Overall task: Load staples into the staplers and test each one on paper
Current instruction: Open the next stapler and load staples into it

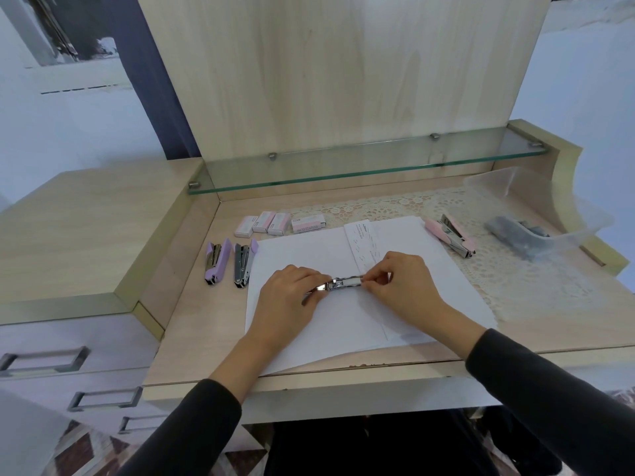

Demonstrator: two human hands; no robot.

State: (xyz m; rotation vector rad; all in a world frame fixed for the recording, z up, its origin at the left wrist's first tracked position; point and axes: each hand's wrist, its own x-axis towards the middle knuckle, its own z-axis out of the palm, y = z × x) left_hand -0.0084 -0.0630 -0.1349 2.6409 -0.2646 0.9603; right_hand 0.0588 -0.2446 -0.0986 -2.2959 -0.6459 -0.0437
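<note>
Head view: I see both hands meeting over the middle of the paper (309,255), which lies spread on the tabletop (206,331). Between them is a small metal stapler (345,282), lying crosswise just above the sheets. My left hand (292,297) has its fingers curled round the stapler's left end, covering that end. My right hand (402,286) pinches the right end between thumb and bent fingertips. I cannot tell whether the stapler touches the paper. Just behind the right hand, a narrow white strip (360,240) with small dark marks lies on the sheets. Left of the paper, two purple staplers (217,262) lie side by side on the bare wood, metal parts showing. Behind them, four pale pink boxes (264,223) sit in a row near the back edge, three close together and one slightly apart to the right. At the paper's far right corner, a pink stapler (450,235) lies at an angle on a lace mat (515,269). Farther right on the mat is a clear tub (536,187) with grey items inside that are too blurred to name. A glass shelf (343,166) runs along the back panel, and drawers (68,365) stand to the left. Dark sleeves cover both forearms.
</note>
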